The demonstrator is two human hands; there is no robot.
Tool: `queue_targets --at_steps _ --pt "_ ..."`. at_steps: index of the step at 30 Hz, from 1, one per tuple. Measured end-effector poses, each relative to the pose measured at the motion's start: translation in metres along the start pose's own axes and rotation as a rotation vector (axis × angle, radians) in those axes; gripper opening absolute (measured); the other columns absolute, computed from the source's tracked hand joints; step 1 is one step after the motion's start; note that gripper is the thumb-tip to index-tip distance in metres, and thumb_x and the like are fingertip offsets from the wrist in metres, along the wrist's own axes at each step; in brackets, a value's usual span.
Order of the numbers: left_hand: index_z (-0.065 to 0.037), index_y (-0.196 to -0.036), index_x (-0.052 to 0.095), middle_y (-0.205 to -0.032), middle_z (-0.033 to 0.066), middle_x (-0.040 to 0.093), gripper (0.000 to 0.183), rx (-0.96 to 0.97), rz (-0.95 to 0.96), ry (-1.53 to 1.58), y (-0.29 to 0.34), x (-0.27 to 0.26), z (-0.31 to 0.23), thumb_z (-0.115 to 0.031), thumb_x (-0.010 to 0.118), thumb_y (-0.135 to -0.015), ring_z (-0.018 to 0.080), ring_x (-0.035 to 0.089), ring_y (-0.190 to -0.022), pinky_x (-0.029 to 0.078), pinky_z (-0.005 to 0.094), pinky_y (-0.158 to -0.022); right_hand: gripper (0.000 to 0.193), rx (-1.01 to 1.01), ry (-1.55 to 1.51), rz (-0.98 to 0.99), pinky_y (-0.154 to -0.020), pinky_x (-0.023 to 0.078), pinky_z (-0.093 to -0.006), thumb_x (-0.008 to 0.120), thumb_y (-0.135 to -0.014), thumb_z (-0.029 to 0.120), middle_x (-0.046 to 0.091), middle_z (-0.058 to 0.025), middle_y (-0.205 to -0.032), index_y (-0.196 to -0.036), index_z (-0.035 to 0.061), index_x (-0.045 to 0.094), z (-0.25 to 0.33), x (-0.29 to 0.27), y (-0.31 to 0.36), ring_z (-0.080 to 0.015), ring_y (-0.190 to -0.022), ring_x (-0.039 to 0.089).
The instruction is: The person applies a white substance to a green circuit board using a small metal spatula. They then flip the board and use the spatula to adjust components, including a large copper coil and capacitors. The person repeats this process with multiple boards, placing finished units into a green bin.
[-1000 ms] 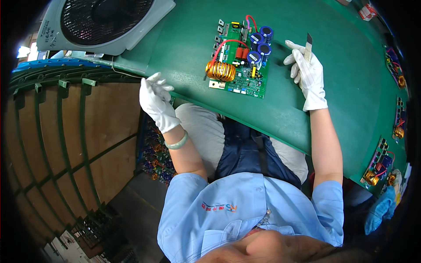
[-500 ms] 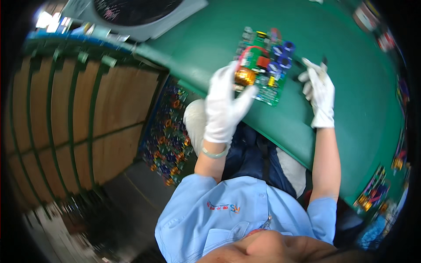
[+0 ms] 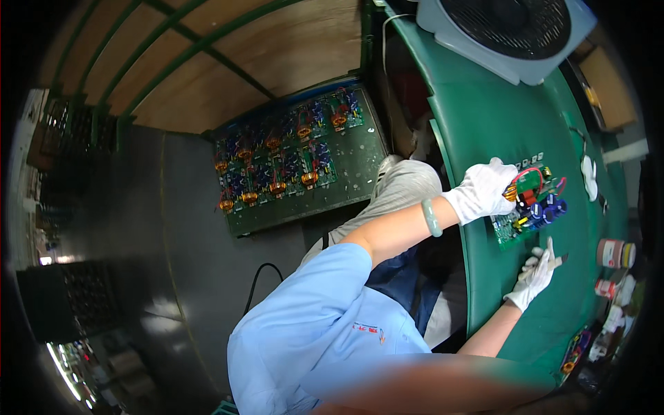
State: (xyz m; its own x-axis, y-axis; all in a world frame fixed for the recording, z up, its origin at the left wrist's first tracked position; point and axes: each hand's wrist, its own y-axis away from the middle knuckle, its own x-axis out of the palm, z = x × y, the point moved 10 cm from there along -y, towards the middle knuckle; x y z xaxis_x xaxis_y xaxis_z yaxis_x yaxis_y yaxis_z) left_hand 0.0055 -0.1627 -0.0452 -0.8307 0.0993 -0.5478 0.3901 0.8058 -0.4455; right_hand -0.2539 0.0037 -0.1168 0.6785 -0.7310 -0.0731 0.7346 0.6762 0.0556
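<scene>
Left hand (image 3: pixel 482 190) in a white glove is clamped over the near edge of the green circuit board with copper coil and blue capacitors (image 3: pixel 529 205), fingers curled round it, so the board looks gripped rather than just touched; it sits at the edge of the green work table (image 3: pixel 498 117), part-tilted as far as I can tell. Left forearm runs long and nearly straight across the lap, pale green bangle (image 3: pixel 431 217) at the wrist. Right hand (image 3: pixel 534 274), also white-gloved, lies on the table just below the board, fingers loosely extended and close together, a thin dark tool (image 3: pixel 561 259) at the fingertips; can't tell if it's actually pinched. Grey fan housing (image 3: pixel 508 31) sits at the far end of the table. Down by the floor, a dark tray of matching boards (image 3: pixel 297 162) leans within reach of the left side, likely the stock for this bench
</scene>
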Motion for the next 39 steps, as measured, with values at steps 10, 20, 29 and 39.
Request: queue_targets --at_steps 10,20,29,39 --pt "-0.006 -0.106 0.054 -0.101 0.0035 0.061 0.037 -0.275 -0.5 0.624 0.087 -0.157 0.15 0.009 0.069 -0.076 0.0115 0.059 -0.089 0.051 0.0263 -0.081 0.045 -0.045 -0.006 -0.034 -0.041 0.034 -0.0162 0.052 -0.1 0.023 0.056 -0.0029 -0.079 -0.138 0.0001 0.045 0.008 0.003 0.004 -0.003 -0.051 0.042" --pt "-0.009 -0.101 0.053 -0.086 0.0059 0.064 0.049 -1.323 -0.483 0.383 0.311 -0.079 0.464 -0.027 0.086 -0.069 0.0155 0.059 -0.068 0.052 0.0324 -0.056 0.044 -0.075 0.181 -0.082 -0.039 0.031 -0.0158 0.048 -0.102 0.02 0.053 -0.0027 -0.079 -0.14 -0.0022 0.043 0.003 -0.003 -0.005 -0.0025 -0.05 0.039" --pt "-0.007 -0.122 0.054 -0.126 0.0214 0.053 0.071 -1.627 -0.253 -0.055 0.345 -0.007 0.543 -0.036 0.085 -0.064 0.0371 0.059 -0.108 0.05 0.0406 -0.094 0.046 -0.126 0.267 -0.154 -0.039 0.028 -0.0148 0.053 -0.1 0.024 0.051 -0.0009 -0.074 -0.137 -0.0012 0.045 0.011 0.0 0.001 -0.002 -0.046 0.033" --pt "-0.005 -0.096 0.06 -0.105 0.0189 0.059 0.047 -1.422 -0.468 -0.079 0.355 0.01 0.593 -0.019 0.088 -0.061 0.0309 0.062 -0.091 0.052 0.0385 -0.083 0.045 -0.057 0.331 -0.175 -0.037 0.028 -0.0159 0.052 -0.101 0.02 0.055 -0.0037 -0.073 -0.136 -0.0059 0.042 0.013 0.008 0.003 -0.0017 -0.043 0.035"
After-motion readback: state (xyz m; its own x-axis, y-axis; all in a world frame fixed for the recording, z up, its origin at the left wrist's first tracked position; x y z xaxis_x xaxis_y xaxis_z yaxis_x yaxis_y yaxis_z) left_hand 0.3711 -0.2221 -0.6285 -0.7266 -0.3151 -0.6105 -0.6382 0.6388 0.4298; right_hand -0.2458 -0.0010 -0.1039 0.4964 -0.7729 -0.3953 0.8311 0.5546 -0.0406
